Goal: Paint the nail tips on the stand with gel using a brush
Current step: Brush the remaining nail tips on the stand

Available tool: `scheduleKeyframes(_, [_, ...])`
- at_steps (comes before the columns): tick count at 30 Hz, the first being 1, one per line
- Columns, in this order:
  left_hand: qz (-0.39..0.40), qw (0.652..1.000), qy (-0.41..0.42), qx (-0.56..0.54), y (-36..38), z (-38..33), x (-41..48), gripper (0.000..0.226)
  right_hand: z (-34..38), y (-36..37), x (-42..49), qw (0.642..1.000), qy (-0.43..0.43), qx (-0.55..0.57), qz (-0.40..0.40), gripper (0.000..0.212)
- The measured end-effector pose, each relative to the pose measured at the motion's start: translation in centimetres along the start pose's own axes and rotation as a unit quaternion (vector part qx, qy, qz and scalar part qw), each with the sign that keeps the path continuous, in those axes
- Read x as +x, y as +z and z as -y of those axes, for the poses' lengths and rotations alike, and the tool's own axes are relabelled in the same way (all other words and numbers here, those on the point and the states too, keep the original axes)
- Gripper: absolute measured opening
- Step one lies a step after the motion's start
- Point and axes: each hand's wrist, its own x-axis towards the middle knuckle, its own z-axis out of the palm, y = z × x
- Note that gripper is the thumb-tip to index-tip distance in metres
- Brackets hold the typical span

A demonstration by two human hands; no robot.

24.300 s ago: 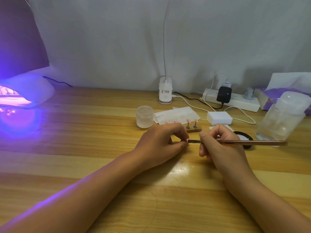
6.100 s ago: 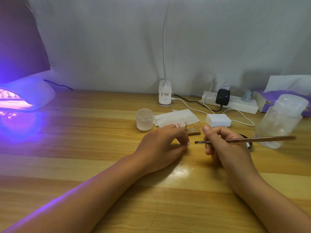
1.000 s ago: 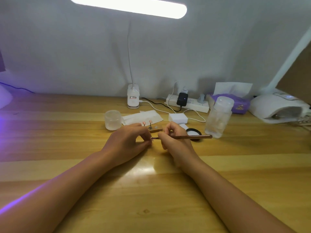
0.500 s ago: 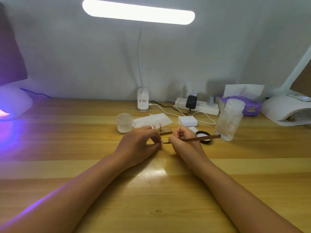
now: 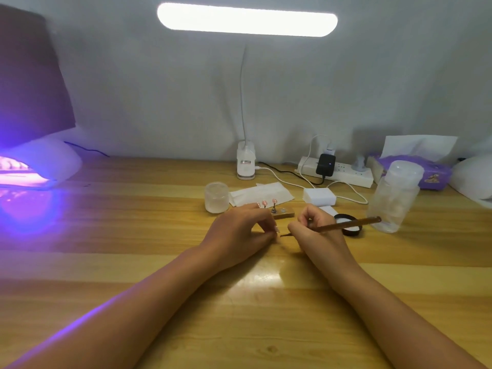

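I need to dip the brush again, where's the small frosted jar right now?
In the head view, the jar stands left of centre on the desk, beside the white wipes and just beyond the left hand.

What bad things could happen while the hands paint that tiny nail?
1. The left hand pinches a small nail tip right by the brush tip, so gel might smear onto the fingers.
2. The long brush handle points toward the bottle; a swing could knock it.
3. The stand sits just behind both hands, so a bump might topple its painted tips.
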Motion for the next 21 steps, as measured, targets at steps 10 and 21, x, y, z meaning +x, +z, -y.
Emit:
scheduleKeyframes(10, [-0.033, 0.999, 0.005, 0.002, -0.2, -0.7, -0.2, 0.025, 0.6, 0.1, -0.6, 0.987, -0.113, -0.101, -0.056, 0.02])
scheduleKeyframes(21, [-0.026, 0.999, -0.001, 0.028, -0.2, -1.1, -0.1, 0.034, 0.4, 0.6, -0.7, 0.973, -0.152, -0.176, -0.002, 0.031])
